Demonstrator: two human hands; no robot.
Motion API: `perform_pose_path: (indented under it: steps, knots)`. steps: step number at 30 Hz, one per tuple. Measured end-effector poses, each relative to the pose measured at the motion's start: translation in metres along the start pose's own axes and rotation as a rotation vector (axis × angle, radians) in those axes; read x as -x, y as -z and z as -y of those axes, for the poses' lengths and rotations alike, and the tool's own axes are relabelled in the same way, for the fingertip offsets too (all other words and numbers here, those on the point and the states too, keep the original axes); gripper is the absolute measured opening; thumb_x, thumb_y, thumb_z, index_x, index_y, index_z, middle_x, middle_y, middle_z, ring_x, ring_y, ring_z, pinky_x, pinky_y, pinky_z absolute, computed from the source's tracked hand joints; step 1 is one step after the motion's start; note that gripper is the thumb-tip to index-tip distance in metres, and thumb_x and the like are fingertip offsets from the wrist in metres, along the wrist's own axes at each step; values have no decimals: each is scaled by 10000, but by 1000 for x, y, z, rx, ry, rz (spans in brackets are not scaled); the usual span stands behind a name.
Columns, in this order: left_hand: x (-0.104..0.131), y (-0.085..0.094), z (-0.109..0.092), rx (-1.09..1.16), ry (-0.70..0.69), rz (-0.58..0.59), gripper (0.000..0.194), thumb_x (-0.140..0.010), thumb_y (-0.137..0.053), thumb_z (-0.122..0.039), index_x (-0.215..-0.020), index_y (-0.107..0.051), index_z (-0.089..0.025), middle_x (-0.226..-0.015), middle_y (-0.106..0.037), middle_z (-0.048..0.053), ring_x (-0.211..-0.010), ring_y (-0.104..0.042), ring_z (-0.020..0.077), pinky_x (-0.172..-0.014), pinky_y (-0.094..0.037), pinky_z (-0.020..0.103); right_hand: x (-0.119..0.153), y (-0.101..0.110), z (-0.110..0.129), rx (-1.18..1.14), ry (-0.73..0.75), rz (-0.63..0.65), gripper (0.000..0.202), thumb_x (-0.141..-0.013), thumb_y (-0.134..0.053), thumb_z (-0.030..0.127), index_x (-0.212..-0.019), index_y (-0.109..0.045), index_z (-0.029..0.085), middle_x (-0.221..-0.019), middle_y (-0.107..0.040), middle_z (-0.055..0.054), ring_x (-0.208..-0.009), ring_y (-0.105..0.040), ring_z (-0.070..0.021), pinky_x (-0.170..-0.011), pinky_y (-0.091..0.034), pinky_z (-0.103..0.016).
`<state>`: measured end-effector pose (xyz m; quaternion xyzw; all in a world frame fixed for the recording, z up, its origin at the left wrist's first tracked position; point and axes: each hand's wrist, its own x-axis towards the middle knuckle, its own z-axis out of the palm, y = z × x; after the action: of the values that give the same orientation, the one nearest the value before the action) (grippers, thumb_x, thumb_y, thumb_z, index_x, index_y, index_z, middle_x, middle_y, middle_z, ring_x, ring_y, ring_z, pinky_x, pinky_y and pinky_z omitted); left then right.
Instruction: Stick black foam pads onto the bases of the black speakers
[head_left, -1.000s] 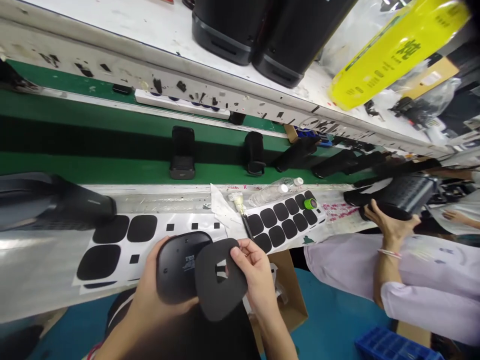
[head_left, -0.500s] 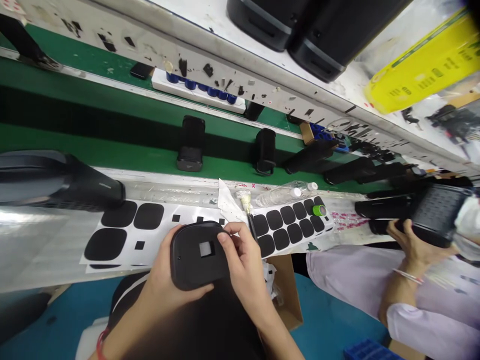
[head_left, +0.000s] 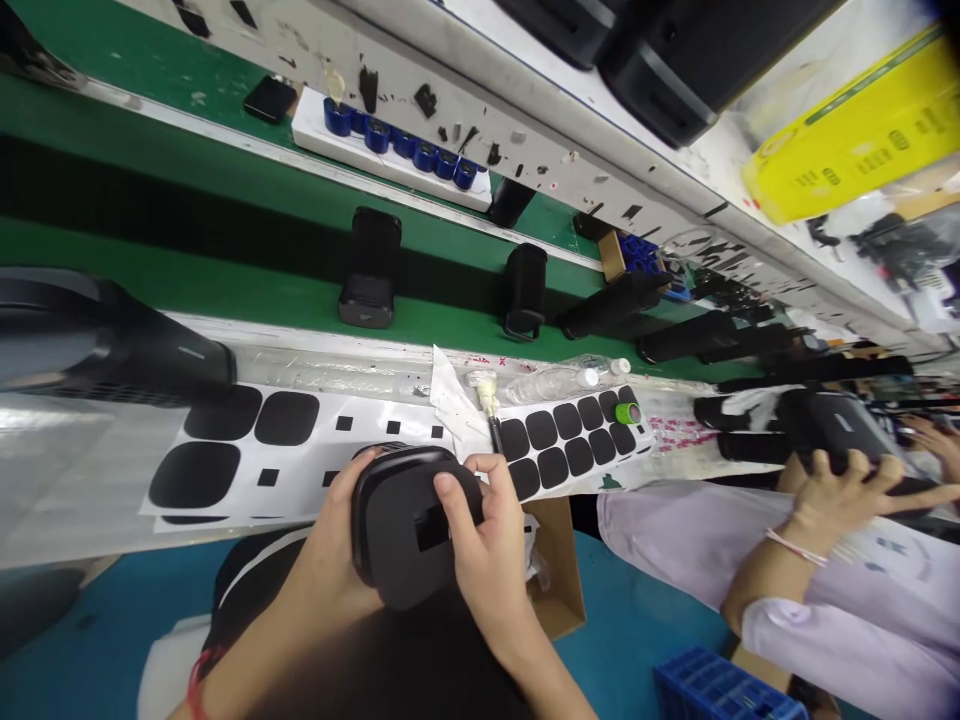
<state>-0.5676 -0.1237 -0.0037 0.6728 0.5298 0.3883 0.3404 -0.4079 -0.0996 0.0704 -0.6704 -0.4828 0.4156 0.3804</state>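
Note:
My left hand [head_left: 334, 545] is wrapped round a black rounded-square housing [head_left: 363, 515], held end-up over my lap. Over that end lies a black rounded-square pad [head_left: 405, 575] with a small square cut-out, shifted to the lower right of the housing's rim. My right hand [head_left: 487, 545] pinches the pad's right edge, thumb on top. Whether the pad still touches the housing I cannot tell. Just beyond my hands, a white backing sheet [head_left: 296, 480] carries more black pads [head_left: 196, 475] and small black squares. A second sheet of pads [head_left: 553, 467] lies to the right.
A brush [head_left: 491, 405], clear plastic bottles [head_left: 551, 383] and a green tape roll [head_left: 627, 413] lie along the bench. Black housings [head_left: 371, 265] stand on the green conveyor [head_left: 442, 300]. At left lies a large black device [head_left: 112, 335]. A co-worker's hand [head_left: 840, 500] is at right.
The pad has shifted down and right against the housing's end, and its cut-out, which showed a light square, is now dark. The co-worker's hand and device have moved.

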Motion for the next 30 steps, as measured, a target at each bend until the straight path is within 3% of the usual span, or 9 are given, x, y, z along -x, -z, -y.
perform_pose_path:
  steps: [10, 15, 18, 21, 25, 30]
  knots:
    - [-2, -5, -6, -30, 53, -53, 1066, -721, -808, -562, -1542, -245, -181, -1410, -521, 283, -1254, -613, 461, -964, -567, 647, -2, -10, 3, 181, 180, -110, 148, -963, -590, 353, -904, -510, 243, -719, -612, 60, -584, -598, -107, -563, -436, -230]
    - [-7, -4, -9, -24, 49, -34, 1101, -686, -842, -549, -1541, -247, -195, -1396, -537, 261, -1248, -623, 444, -973, -571, 630, -4, -10, 2, 180, 160, -109, 157, -957, -593, 351, -895, -494, 246, -730, -596, 54, -582, -579, -109, -558, -427, -237]
    - [-9, 0, -11, -17, 61, 2, 1120, -672, -865, -505, -1543, -223, -216, -1397, -534, 257, -1232, -634, 444, -954, -579, 637, -2, -6, 4, 63, 87, -52, 203, -919, -662, 364, -914, -493, 252, -744, -595, 51, -627, -588, -116, -572, -443, -230]
    - [-8, 3, -8, -27, 102, -12, 1161, -628, -882, -529, -1541, -227, -236, -1403, -521, 242, -1248, -616, 456, -971, -562, 660, -1, 4, 10, -207, 1, 20, 202, -946, -649, 380, -996, -491, 265, -723, -591, 56, -620, -574, -110, -557, -461, -213]
    - [-3, 1, 2, -9, 141, -45, 1163, -632, -859, -582, -1552, -227, -255, -1441, -485, 224, -1295, -574, 454, -1032, -518, 675, -2, 19, 21, -473, -31, -4, 229, -973, -629, 408, -1069, -463, 284, -629, -587, 82, -496, -499, -91, -469, -416, -189]
    - [0, -2, 6, 72, 127, -31, 1046, -741, -782, -531, -1572, -199, -276, -1497, -445, 216, -1329, -543, 433, -1062, -485, 684, -9, 9, 14, -351, -72, 75, 292, -896, -728, 381, -860, -471, 248, -529, -462, 109, -450, -378, -65, -436, -303, -178]
